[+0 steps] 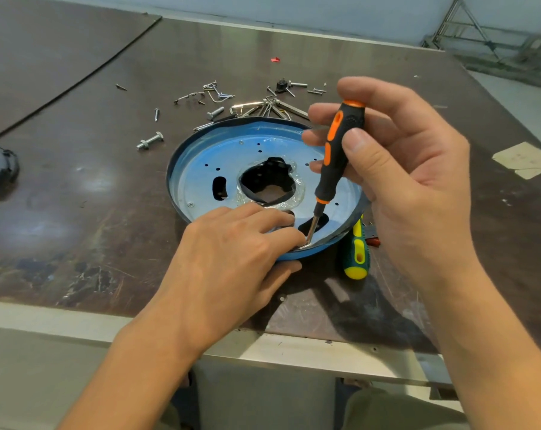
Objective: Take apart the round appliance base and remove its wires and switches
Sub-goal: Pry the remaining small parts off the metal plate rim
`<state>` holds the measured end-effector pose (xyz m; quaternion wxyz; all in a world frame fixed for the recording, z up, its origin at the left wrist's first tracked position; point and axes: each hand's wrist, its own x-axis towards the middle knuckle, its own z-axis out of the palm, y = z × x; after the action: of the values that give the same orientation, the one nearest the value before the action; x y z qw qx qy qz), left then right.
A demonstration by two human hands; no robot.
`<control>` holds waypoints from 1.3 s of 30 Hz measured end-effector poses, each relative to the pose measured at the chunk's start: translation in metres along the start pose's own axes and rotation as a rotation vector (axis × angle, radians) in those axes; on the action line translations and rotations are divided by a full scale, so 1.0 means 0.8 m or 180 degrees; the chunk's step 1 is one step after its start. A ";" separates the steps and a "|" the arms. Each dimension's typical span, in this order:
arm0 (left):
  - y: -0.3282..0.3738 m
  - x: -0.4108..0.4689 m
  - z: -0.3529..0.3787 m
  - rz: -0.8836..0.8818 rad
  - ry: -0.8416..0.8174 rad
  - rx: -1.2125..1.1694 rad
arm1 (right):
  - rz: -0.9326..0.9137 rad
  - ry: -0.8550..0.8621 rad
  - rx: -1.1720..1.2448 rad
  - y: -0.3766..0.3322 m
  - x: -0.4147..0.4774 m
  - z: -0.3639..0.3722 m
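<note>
1. Left arm enters from the lower left, forearm low over the table edge. Left hand (232, 252) is palm-down on the near rim of the round appliance base (200, 169).
2. Left fingers (272, 218) are close together and slightly bent, lying on the inner face of the base. The thumb (286, 268) sits against the outside of the rim, so the rim is pinched between the two. Fingertips are just beside the tool tip.
3. Right arm enters from the lower right and angles upward. Right hand (402, 169) is raised above the right side of the base.
4. Right fingers curl round the handle of an orange-and-black screwdriver (337, 150): thumb on the near side, other fingers wrapped at the far side, one reaching over the top cap.
5. The screwdriver is steep, tilted slightly, shaft down. Its tip meets the base at the near rim, beside an oblong slot; the exact contact point is hidden by the left fingertips.
6. The base lies open-side up on the dark table (76, 197), near its front edge. It is blue inside, with an irregular central hole.
7. A green-and-yellow screwdriver (357, 256) lies just beside the base on the right.
8. Loose screws and bolts (219, 97) are scattered beyond the far rim.
</note>
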<state>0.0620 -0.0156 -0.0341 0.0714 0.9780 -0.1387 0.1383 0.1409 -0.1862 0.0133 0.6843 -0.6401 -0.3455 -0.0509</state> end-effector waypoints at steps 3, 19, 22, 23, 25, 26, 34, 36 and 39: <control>0.000 0.001 0.000 -0.0014 -0.0019 0.0020 | -0.0195 0.0125 -0.0159 -0.005 0.003 0.005; 0.000 0.000 0.000 0.0014 0.0039 0.0012 | -0.0395 0.0025 -0.0456 -0.002 0.004 -0.001; 0.000 -0.001 -0.001 0.0024 0.0053 0.0003 | -0.0255 -0.0037 -0.0263 0.000 0.003 -0.004; 0.000 -0.001 -0.001 0.0024 0.0056 -0.0007 | -0.0250 -0.0029 -0.0206 0.000 0.002 -0.003; 0.000 -0.001 -0.001 0.0033 0.0076 -0.0037 | -0.0259 -0.0009 -0.0112 -0.001 0.001 0.000; -0.001 0.000 -0.001 0.0040 0.0098 -0.0061 | -0.0264 0.0007 -0.0115 -0.003 0.001 0.002; -0.002 -0.001 0.000 0.0129 0.0235 -0.0157 | -0.0190 0.0054 -0.0083 0.001 0.004 -0.005; -0.001 -0.001 0.000 0.0160 0.0240 -0.0181 | -0.0132 0.0041 0.0023 0.002 0.002 -0.002; -0.001 -0.001 -0.001 0.0163 0.0263 -0.0185 | -0.0273 0.0097 -0.0308 0.000 0.002 0.004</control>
<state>0.0612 -0.0145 -0.0335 0.1019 0.9651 -0.1646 0.1762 0.1412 -0.1826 0.0138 0.6549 -0.6562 -0.3594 -0.1065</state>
